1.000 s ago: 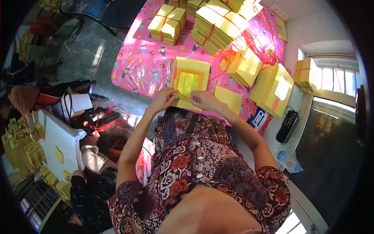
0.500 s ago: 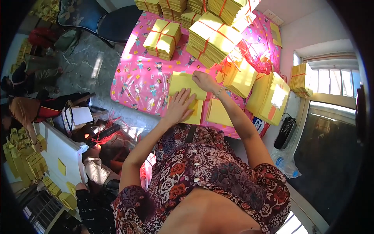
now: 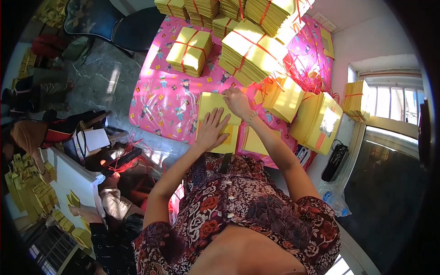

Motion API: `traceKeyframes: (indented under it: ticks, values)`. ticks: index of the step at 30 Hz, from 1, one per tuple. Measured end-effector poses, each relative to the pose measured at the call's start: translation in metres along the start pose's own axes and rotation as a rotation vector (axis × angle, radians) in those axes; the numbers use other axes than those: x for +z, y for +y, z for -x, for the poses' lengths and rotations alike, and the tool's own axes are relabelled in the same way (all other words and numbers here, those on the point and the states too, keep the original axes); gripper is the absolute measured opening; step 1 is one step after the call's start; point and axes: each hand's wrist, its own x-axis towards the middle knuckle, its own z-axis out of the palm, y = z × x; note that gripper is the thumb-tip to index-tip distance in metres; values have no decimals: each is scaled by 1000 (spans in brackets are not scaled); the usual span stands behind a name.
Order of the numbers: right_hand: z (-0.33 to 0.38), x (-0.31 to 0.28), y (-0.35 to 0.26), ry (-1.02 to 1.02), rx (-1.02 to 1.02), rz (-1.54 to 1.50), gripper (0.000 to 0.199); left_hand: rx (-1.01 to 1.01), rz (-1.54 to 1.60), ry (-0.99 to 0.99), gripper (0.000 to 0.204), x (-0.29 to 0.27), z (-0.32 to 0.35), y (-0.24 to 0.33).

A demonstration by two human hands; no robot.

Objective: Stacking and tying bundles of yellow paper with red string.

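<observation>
Already, tied bundles [image 3: 250,46] sit beyond the left hand [image 3: 212,131], spread flat on loose yellow paper [image 3: 209,101], and the curled right hand [image 3: 239,103], grip unclear.

Apparent paper-goods workshop, shown by pink-covered table [image 3: 160,114]; on it, tied stacks of yellow paper [image 3: 188,50] and tangled red strands [image 3: 300,77]; left of it, white worktable [image 3: 78,181] with yellow paper pieces [image 3: 44,190], co-worker [image 3: 25,134] alongside; right of it, barred window [image 3: 393,103].
</observation>
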Motion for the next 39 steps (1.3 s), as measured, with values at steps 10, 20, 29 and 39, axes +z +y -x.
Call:
traceKeyframes:
  ticks: [10, 20, 29, 39]
  values:
    - [-1, -1, -3, 8, -3, -8, 19, -27, -10, -33, 78, 6, -1, -3]
    - [2, 2, -1, 8, 36, 3, 20, -58, -53, -72, 84, 15, 0, -3]
    - [83, -3, -46, 112, 167, -188, 20, -79, -59, -125, 98, 21, 4, -8]
    - [97, 19, -32, -20, 266, -299, 18, -73, -65, -171, 102, 13, 2, -11]
